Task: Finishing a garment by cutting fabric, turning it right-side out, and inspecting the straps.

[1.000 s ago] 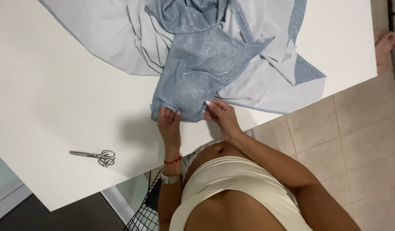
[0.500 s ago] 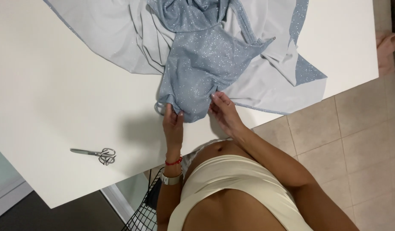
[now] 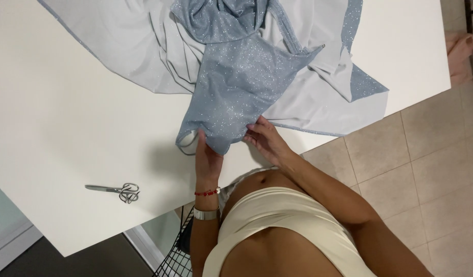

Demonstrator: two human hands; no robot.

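Pinching the near hem of the sparkly blue fabric (image 3: 241, 82) with my left hand (image 3: 208, 156) and right hand (image 3: 264, 138), I see its length run away from me across the white table (image 3: 67, 128).

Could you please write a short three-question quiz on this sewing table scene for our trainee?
1. True or false: the scissors lie on the sparkly blue fabric.
2. Which hand wears a red string bracelet?
3. The right hand rests on: A) the scissors, B) the fabric's near edge, C) the floor.

Key
1. False: they lie apart on the bare white table.
2. The left hand.
3. B.
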